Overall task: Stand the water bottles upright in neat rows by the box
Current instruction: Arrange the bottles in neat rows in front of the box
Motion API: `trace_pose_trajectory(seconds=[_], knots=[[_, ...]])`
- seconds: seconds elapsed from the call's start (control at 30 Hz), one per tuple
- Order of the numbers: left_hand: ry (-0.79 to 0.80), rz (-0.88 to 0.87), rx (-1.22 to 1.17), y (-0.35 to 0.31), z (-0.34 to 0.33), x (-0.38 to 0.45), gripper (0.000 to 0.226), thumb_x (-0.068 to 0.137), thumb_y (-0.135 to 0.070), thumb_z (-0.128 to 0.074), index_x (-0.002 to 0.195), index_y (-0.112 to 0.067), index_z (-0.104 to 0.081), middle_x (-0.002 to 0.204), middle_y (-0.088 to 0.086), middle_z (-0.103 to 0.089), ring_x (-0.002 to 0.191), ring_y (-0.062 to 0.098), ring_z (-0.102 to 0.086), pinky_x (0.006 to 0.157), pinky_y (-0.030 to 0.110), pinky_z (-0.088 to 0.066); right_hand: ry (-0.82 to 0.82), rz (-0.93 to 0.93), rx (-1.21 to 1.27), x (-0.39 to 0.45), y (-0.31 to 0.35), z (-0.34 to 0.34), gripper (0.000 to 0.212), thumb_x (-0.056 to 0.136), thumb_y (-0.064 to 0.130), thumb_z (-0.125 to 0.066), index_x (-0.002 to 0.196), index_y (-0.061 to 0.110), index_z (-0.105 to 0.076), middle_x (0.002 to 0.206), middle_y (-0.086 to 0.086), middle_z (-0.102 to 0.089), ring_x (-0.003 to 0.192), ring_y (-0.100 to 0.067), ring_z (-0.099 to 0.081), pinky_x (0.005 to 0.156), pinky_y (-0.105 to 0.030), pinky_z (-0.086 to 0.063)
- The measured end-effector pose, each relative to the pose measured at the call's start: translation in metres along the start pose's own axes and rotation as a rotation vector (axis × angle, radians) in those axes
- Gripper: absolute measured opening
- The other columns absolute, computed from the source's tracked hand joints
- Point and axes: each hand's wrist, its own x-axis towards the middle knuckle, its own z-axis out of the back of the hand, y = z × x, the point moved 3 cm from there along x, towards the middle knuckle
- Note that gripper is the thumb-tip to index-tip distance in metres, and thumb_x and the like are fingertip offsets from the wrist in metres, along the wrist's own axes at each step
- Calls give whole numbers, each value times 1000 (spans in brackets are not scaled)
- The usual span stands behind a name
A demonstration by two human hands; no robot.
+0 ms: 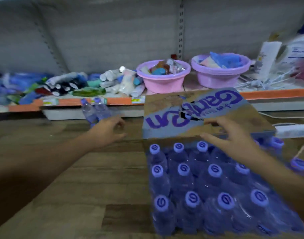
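Landmark: the brown cardboard box (196, 116) with purple printed lettering, standing on the wooden floor (70, 178).

Far left of the box, on the low orange-edged shelf (116, 100), lies a jumble of tubes and packets (65, 85); their labels are too blurred to read. Left of the box and near it, two clear plastic water bottles with purple caps (94, 110) stand close together on the floor, in front of the shelf edge. The left hand (108, 130) reaches out just in front of these two bottles, fingers loosely curled and parted, holding nothing; whether it touches them cannot be told.

Behind the box on the shelf sit a pink plastic basin (163, 78) and a lilac plastic basin (220, 73), both filled with small items.

The box's raised flap carries large purple script seen upside down; the word is not clearly readable. The flap is torn across its middle. The right hand (230, 137) rests at the flap's near edge, fingers spread, thumb (209, 137) extended toward the bottles below.

In front of the flap, the clear upright water bottles (199, 183) stand packed in rows, each purple cap (183, 168) bearing a swirl mark. Right of the box lie a white power strip (292, 130) and a cord (301, 150).
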Motion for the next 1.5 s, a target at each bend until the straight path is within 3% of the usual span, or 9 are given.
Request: trace_pose_trajectory(seconds=[0.17, 0.3, 0.53, 0.7, 0.83, 1.0, 1.13, 1.37, 1.5], knots=[[-17, 318, -118, 131, 18, -10, 46, 63, -36, -62, 99, -8, -63, 88, 3, -59, 92, 24, -60, 73, 24, -36, 202, 72, 26, 70, 71, -111, 32, 82, 31, -67, 111, 25, -58, 112, 8, -56, 109, -8, -51, 87, -19, -37], [-48, 379, -214, 207, 18, 6, 37, 73, -31, -67, 103, -11, -64, 87, 1, -58, 87, 17, -55, 75, 21, -34, 290, 45, 42, 116, 104, -188, 29, 84, 28, -66, 111, 22, -59, 111, 7, -56, 107, -7, -50, 77, -4, -37], [-77, 468, -464, 311, 3, 71, 30, 79, -20, -68, 105, -5, -64, 89, 4, -57, 90, 18, -55, 76, 22, -35, 283, -142, 48, 199, 124, -289, 19, 81, 26, -69, 99, 23, -62, 106, 5, -64, 104, -15, -59, 96, -31, -43], [-52, 501, -694, 364, -18, 124, 57, 66, -31, -69, 114, -4, -56, 111, 19, -63, 106, 31, -59, 87, 33, -44, 268, -279, 98, 270, 125, -361, 24, 80, 22, -70, 103, 18, -61, 104, -2, -63, 101, -19, -60, 94, -28, -44], [-73, 431, -760, 381, -18, 176, 90, 63, -36, -74, 138, -5, -34, 140, 14, -44, 125, 28, -46, 102, 42, -42, 224, -344, 145, 322, 125, -409, 42, 84, 18, -66, 122, 8, -51, 114, -5, -58, 99, -12, -53, 84, -23, -39], [58, 233, -859, 385, -33, 209, 60, 72, -14, -65, 128, -9, -43, 118, 5, -54, 113, 20, -51, 90, 30, -43, 161, -337, 241, 369, 115, -452, 60, 69, 21, -75, 118, -3, -50, 112, -16, -61, 98, -20, -56, 83, -34, -47], [66, 99, -720, 392, -41, 201, 87, 49, -49, -71, 123, -15, -42, 122, 2, -57, 114, 19, -54, 98, 35, -43, 100, -305, 88, 371, 100, -462, 82, 64, 28, -82, 126, -1, -36, 126, -15, -49, 115, -26, -51, 100, -42, -44], [64, -180, -194, 342, -41, 161, 89, 46, -68, -45, 110, -9, -61, 104, 11, -62, 106, 28, -53, 88, 33, -34, 45, -237, -67, 327, 102, -438, 53, 79, 18, -68, 124, 2, -44, 125, -17, -54, 116, -32, -53, 95, -37, -44], [87, 10, -429, 315, -44, 122, 84, 44, -72, -59, 101, -10, -63, 100, 11, -64, 94, 25, -60, 85, 34, -46, 107, -249, 8, 260, 100, -397, 52, 77, 17, -73, 121, 5, -48, 123, -14, -58, 114, -29, -55, 89, -32, -42]])
